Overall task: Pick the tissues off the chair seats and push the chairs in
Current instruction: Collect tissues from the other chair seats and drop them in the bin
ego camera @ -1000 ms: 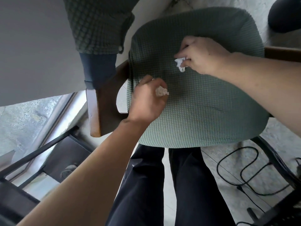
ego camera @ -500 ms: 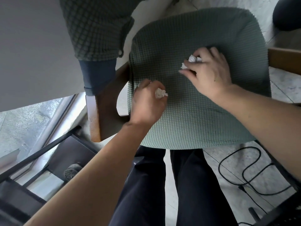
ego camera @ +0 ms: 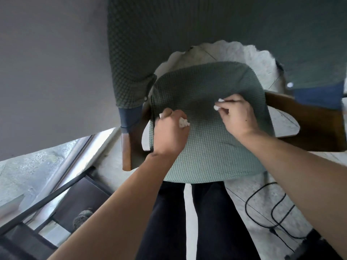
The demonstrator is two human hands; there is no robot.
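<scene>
Chair seat [ego camera: 206,147]; tissues [ego camera: 183,122] inside fingers [ego camera: 224,110]

Grey wall [ego camera: 47,72], pale, perhaps marble floor [ego camera: 262,212]

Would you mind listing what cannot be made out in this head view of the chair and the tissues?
- Most of each tissue: the left hand curls round one, the right hand round the other.
- Chair seat beneath both hands: covered, so any leftover scraps are hidden.
- Chair back: top cut off by the frame edge.
- Chair legs: hidden under the seat.
</scene>
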